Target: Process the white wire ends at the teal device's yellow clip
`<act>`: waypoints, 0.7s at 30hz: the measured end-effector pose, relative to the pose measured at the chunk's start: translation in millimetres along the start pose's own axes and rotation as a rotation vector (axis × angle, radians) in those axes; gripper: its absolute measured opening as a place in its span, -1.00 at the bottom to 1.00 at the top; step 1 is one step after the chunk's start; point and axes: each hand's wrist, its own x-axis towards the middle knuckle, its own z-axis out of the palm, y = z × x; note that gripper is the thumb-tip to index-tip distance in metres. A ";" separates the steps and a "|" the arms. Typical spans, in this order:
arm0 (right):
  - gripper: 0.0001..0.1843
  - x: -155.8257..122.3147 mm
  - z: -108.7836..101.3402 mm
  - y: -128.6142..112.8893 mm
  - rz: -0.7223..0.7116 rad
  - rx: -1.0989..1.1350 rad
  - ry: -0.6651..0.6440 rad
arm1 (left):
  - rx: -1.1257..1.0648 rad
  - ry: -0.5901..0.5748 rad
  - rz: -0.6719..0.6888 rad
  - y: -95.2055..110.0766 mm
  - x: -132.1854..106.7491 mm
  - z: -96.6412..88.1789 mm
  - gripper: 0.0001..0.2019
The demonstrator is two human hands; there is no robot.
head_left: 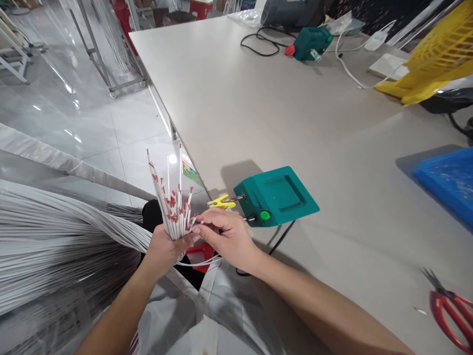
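Observation:
My left hand (pixel 164 246) is closed round a bundle of thin white cables (pixel 173 207) with red stripped tips that stand upward. My right hand (pixel 225 236) pinches one cable end at the bundle's right side, fingers pressed together. Just beyond the fingers sits a teal tester box (pixel 277 195) with a green button (pixel 265 215), at the table's near edge. A yellow clip (pixel 220 201) and a metal probe stick out of its left side, close to my right hand.
A large sheaf of white cables (pixel 55 236) fans out at the left. Red scissors (pixel 451 305) lie at the right. A blue tray (pixel 447 182), a yellow basket (pixel 436 59), a second teal box (pixel 312 42) and cords sit further back on the table (pixel 258 108).

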 end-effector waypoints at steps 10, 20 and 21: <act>-0.80 -1.2 -1.9 3.7 0.132 0.205 -0.010 | -0.036 0.061 0.008 4.6 1.8 -7.1 -0.90; -0.85 -26.5 -36.6 2.6 -0.290 -0.242 -0.412 | -0.282 0.221 0.067 16.4 11.2 -26.1 -0.88; -0.85 -31.4 -39.2 4.4 -0.320 -0.300 -0.442 | -0.303 0.236 0.096 19.1 12.3 -28.9 -0.89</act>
